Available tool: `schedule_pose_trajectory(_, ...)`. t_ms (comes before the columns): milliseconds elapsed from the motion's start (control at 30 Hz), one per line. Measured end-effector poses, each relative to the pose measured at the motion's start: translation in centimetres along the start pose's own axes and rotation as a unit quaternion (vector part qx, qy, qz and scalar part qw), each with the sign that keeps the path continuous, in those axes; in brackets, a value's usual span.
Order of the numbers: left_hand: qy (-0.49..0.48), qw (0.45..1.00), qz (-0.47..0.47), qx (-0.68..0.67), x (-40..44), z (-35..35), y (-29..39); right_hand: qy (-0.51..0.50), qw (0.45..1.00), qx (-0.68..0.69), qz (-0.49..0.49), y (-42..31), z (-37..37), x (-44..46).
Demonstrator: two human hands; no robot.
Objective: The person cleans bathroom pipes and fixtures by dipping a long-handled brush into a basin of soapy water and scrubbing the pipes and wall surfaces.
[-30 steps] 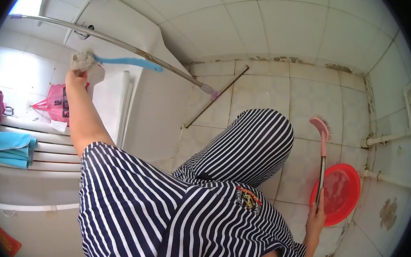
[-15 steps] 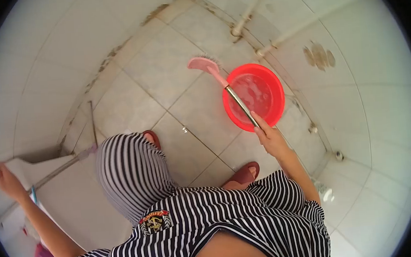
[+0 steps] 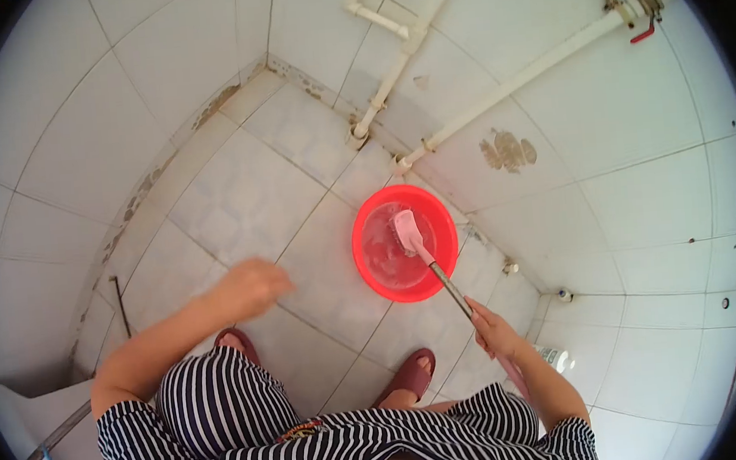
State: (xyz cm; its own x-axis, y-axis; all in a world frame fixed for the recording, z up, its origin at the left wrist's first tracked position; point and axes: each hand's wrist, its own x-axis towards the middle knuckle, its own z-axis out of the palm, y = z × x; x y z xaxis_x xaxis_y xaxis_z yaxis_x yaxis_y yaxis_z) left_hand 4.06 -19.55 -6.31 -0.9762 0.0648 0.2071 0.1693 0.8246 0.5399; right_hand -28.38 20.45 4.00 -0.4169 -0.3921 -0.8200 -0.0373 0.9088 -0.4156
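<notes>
Brush (image 3: 406,225) dips into the red basin (image 3: 448,237), its handle clamped in the right hand (image 3: 495,331). Left of the basin hangs the left hand (image 3: 256,288), seemingly empty, too blurred to tell whether its fingers close.

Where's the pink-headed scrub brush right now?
Head view, just right of centre: the pink-headed scrub brush has its head inside the round red plastic basin on the tiled floor, its handle held in the right hand.

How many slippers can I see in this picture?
2. The left slipper is partly hidden behind the striped trouser leg; the right slipper is closer to the red basin.
</notes>
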Motion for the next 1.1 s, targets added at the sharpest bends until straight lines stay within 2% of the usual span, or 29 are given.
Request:
schedule_pose_trajectory(67,-0.053,0.995,-0.032,-0.073,-1.6,3.4,0.2,0.059,0.996,-0.059,0.014,-0.4,1.1,-0.5)
schedule_pose_trajectory(133,-0.069,0.990,-0.042,-0.115,-2.7,6.0,1.2,0.049,0.984,-0.166,0.052,0.2,1.1,0.0)
schedule_pose_trajectory(200,0.020,0.986,-0.016,-0.166,-3.0,7.8,1.6,0.072,0.985,-0.152,0.043,-0.9,1.2,-1.0)
schedule_pose_trajectory(233,0.028,0.985,-0.010,-0.170,-3.0,8.2,1.8,0.084,0.986,-0.140,0.035,-1.5,1.2,-1.5)
schedule_pose_trajectory(267,0.016,0.972,-0.066,-0.226,-3.0,8.5,2.1,0.093,0.984,-0.146,0.040,-1.7,1.0,-1.7)
schedule_pose_trajectory(300,0.002,0.952,-0.120,-0.281,-2.6,8.8,2.2,0.128,0.970,-0.204,-0.019,-1.8,0.8,-1.7)
schedule_pose_trajectory(333,0.007,0.951,-0.113,-0.286,-2.3,9.1,1.7,0.161,0.949,-0.259,-0.077,-2.0,0.7,-1.8)
schedule_pose_trajectory(400,-0.002,0.980,-0.045,-0.193,-2.3,9.4,0.4,0.170,0.952,-0.244,-0.073,-6.1,0.7,-2.5)
schedule_pose_trajectory(467,-0.009,0.982,-0.039,-0.183,-1.5,8.7,-0.3,0.176,0.955,-0.226,-0.074,-11.4,0.4,-3.2)
schedule_pose_trajectory(533,-0.014,0.984,-0.034,-0.176,-0.8,8.3,-0.5,0.256,0.930,-0.224,-0.140,-16.6,-0.1,-3.8)
schedule_pose_trajectory(600,0.047,0.978,-0.034,-0.199,-0.1,7.9,-0.2,0.332,0.864,-0.278,-0.257,-19.9,-2.8,-3.7)
schedule_pose_trajectory(667,0.063,0.976,-0.026,-0.204,0.0,7.9,0.0,0.427,0.694,-0.429,-0.389,-24.7,-6.0,-4.4)
schedule_pose_trajectory(733,0.077,0.974,-0.019,-0.212,-0.1,8.2,-0.1,0.492,0.627,-0.561,-0.225,-30.3,-8.3,-7.2)
schedule_pose_trajectory(800,0.063,0.973,-0.003,-0.220,0.0,8.8,-0.4,0.538,0.507,-0.663,-0.117,-36.3,-8.4,-9.9)
schedule_pose_trajectory(867,0.066,0.967,0.003,-0.245,0.6,9.4,-0.4,0.573,0.319,-0.729,-0.195,-40.1,-11.1,-11.4)
schedule_pose_trajectory(933,0.064,0.961,0.011,-0.267,1.2,9.5,-0.5,0.545,0.254,-0.765,-0.230,-44.6,-10.0,-13.7)
schedule_pose_trajectory(967,0.055,0.960,0.019,-0.273,1.7,9.3,-0.3,0.532,0.276,-0.780,-0.182,-46.5,-8.2,-14.8)
schedule_pose_trajectory(1000,0.046,0.959,0.026,-0.280,1.9,9.2,-0.2,0.542,0.273,-0.786,-0.121,-48.1,-6.0,-15.5)
schedule_pose_trajectory(1100,0.061,0.957,0.054,-0.279,2.2,9.4,-0.2,0.550,0.237,-0.797,-0.075,-51.4,-1.6,-17.2)
